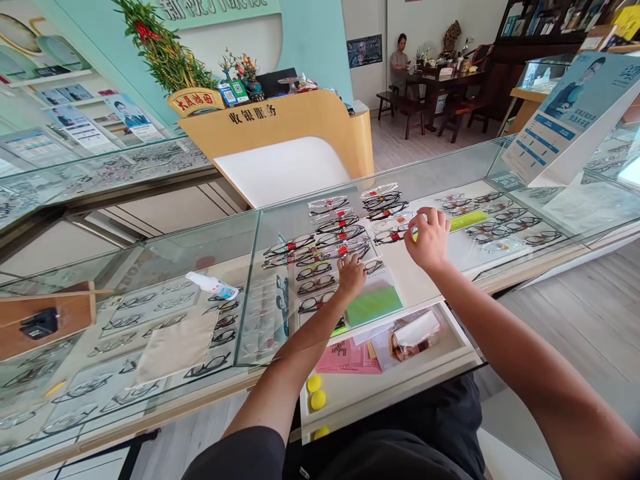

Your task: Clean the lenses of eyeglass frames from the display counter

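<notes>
Over the glass counter, my left hand (352, 276) has its fingers curled at the near edge of black eyeglasses with a red tag (345, 250). What those fingers hold, if anything, is hidden. My right hand (428, 239) is further right, its thumb and fingers bent in a pinch at the side of dark eyeglasses with a red tag (394, 235). Rows of tagged eyeglasses (340, 223) lie on the counter beyond my left hand. More black-framed eyeglasses (314, 270) sit left of my left wrist. A green sheet (374, 305) lies nearer me, between my forearms.
An open drawer (390, 393) below holds pink cards (345, 355) and yellow balls (318, 400). On the left are a white bottle (213, 285), a beige cloth (173, 350) and a wooden tray (50, 310). A sign (570, 120) stands right; a person (399, 61) sits far off.
</notes>
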Action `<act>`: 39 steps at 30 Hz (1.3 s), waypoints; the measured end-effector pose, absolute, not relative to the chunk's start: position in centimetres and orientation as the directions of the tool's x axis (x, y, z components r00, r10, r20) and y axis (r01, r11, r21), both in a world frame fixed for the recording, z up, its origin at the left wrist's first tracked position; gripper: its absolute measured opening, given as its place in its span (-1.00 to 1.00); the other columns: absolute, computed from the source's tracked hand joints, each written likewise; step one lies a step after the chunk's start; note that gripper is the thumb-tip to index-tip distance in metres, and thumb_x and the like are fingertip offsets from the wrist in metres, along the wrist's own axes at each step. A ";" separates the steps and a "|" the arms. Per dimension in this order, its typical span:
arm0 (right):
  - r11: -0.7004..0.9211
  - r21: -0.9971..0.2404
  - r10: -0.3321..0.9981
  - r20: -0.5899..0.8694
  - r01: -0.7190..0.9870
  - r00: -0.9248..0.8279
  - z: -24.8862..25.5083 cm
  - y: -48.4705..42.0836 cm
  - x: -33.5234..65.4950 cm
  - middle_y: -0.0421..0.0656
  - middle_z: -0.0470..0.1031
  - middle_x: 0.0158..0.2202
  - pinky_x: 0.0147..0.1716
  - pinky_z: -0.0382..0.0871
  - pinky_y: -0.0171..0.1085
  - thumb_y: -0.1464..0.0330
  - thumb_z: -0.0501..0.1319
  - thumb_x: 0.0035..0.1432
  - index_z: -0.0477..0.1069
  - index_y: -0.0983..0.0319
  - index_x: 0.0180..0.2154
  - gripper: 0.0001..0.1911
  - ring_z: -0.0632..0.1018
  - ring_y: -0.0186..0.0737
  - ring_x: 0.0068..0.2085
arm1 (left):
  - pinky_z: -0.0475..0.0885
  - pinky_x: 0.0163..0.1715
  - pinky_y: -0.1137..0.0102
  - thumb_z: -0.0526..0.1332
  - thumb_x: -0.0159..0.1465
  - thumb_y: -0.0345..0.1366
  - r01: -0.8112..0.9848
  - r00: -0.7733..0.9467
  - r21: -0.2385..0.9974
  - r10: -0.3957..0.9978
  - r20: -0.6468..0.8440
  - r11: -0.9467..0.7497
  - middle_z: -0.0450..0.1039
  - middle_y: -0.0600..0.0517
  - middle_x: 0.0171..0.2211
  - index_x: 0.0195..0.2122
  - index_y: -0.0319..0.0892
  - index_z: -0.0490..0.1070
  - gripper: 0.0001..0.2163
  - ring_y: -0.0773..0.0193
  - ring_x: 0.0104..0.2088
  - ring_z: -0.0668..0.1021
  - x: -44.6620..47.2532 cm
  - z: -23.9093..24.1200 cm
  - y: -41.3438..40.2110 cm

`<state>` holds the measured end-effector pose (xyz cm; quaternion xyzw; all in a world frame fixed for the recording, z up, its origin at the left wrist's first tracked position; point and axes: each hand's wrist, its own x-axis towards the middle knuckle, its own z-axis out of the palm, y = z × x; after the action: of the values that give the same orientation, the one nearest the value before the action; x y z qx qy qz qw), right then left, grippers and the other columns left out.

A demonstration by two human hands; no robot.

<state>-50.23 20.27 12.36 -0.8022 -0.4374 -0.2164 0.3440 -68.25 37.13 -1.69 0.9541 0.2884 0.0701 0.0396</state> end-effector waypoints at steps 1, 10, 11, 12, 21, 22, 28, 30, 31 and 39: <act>-0.382 -0.361 0.555 0.646 0.851 0.524 12.4 20.3 -50.2 0.13 0.50 0.16 0.05 0.34 0.24 0.39 0.18 0.31 0.50 0.15 -0.17 -0.87 0.42 0.31 0.10 | 0.13 0.41 -0.16 0.25 0.44 -0.27 0.548 0.822 0.116 0.558 0.109 -0.829 0.43 -0.15 0.40 -0.13 -0.09 0.71 -0.80 -0.24 0.41 0.34 -68.4 -1.9 37.3; -0.370 -0.387 0.585 0.609 0.845 0.535 12.1 20.5 -50.1 0.15 0.48 0.16 0.08 0.32 0.28 0.40 0.17 0.30 0.50 0.17 -0.16 -0.86 0.40 0.34 0.12 | 0.22 0.37 -0.20 0.26 0.46 -0.22 0.627 0.768 0.134 0.638 0.062 -0.768 0.47 -0.18 0.38 -0.07 -0.06 0.74 -0.78 -0.27 0.32 0.46 -67.5 -3.1 39.5; -0.368 -0.385 0.586 0.611 0.846 0.533 12.0 20.6 -50.0 0.15 0.49 0.16 0.07 0.32 0.28 0.40 0.18 0.30 0.50 0.16 -0.16 -0.87 0.40 0.34 0.11 | 0.26 0.35 -0.19 0.26 0.46 -0.22 0.638 0.759 0.138 0.649 0.052 -0.758 0.49 -0.20 0.36 -0.07 -0.07 0.74 -0.77 -0.26 0.29 0.50 -67.2 -3.1 39.6; -0.366 -0.380 0.585 0.616 0.849 0.528 11.9 20.6 -50.0 0.14 0.49 0.16 0.07 0.33 0.27 0.39 0.18 0.29 0.50 0.16 -0.16 -0.87 0.41 0.33 0.11 | 0.29 0.32 -0.17 0.26 0.46 -0.22 0.647 0.752 0.143 0.658 0.040 -0.749 0.52 -0.21 0.34 -0.07 -0.09 0.74 -0.77 -0.25 0.25 0.53 -66.8 -3.0 39.8; -0.371 -0.359 0.579 0.632 0.856 0.516 12.0 20.7 -50.1 0.11 0.53 0.10 0.03 0.36 0.23 0.41 0.19 0.29 0.50 0.14 -0.20 -0.89 0.44 0.29 0.07 | 0.45 0.15 0.04 0.32 0.44 -0.19 0.673 0.737 0.153 0.675 -0.048 -0.724 0.68 -0.25 0.03 -0.11 -0.14 0.74 -0.79 -0.18 0.13 0.63 -64.3 -2.4 40.3; -0.370 -0.364 0.580 0.628 0.855 0.518 12.1 20.7 -50.2 0.11 0.53 0.09 0.04 0.36 0.24 0.41 0.20 0.28 0.50 0.14 -0.20 -0.89 0.44 0.29 0.07 | 0.44 0.15 0.02 0.33 0.43 -0.20 0.679 0.732 0.148 0.679 -0.054 -0.719 0.68 -0.25 0.02 -0.12 -0.14 0.73 -0.81 -0.19 0.12 0.63 -64.2 -2.3 40.2; -0.366 -0.374 0.581 0.623 0.852 0.523 12.1 20.7 -50.1 0.11 0.54 0.09 0.04 0.34 0.24 0.41 0.19 0.29 0.47 0.14 -0.22 -0.90 0.43 0.29 0.07 | 0.36 0.23 -0.08 0.32 0.42 -0.28 0.669 0.739 0.140 0.673 -0.025 -0.730 0.63 -0.23 0.08 -0.11 -0.13 0.71 -0.84 -0.21 0.16 0.57 -64.7 -1.8 39.1; -0.378 -0.367 0.580 0.621 0.850 0.527 12.1 20.7 -50.0 0.10 0.54 0.10 0.03 0.36 0.22 0.41 0.19 0.29 0.47 0.14 -0.23 -0.91 0.44 0.27 0.07 | 0.33 0.24 -0.10 0.28 0.44 -0.29 0.650 0.754 0.148 0.657 -0.001 -0.746 0.62 -0.25 0.09 -0.12 -0.16 0.70 -0.82 -0.23 0.18 0.54 -65.2 -1.4 38.6; -0.387 -0.360 0.581 0.620 0.849 0.527 12.1 20.6 -50.0 0.10 0.54 0.10 0.04 0.36 0.21 0.41 0.19 0.30 0.47 0.14 -0.22 -0.91 0.45 0.26 0.07 | 0.30 0.25 -0.12 0.26 0.46 -0.28 0.639 0.762 0.153 0.648 0.014 -0.754 0.60 -0.25 0.11 -0.12 -0.16 0.70 -0.81 -0.25 0.21 0.51 -65.5 -1.2 38.2; -0.431 -0.335 0.585 0.603 0.838 0.542 12.0 20.6 -49.9 0.10 0.53 0.10 0.07 0.32 0.14 0.38 0.19 0.31 0.48 0.18 -0.20 -0.91 0.44 0.22 0.09 | 0.12 0.35 -0.11 0.28 0.50 -0.23 0.466 0.866 0.234 0.494 0.080 -0.854 0.56 -0.10 0.24 -0.08 -0.06 0.67 -0.85 -0.12 0.43 0.30 -69.6 0.4 31.5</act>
<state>-49.93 20.63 11.97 -0.8210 -0.4335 -0.2031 0.3111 -69.64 31.54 0.38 0.9602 0.2498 0.0687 0.1039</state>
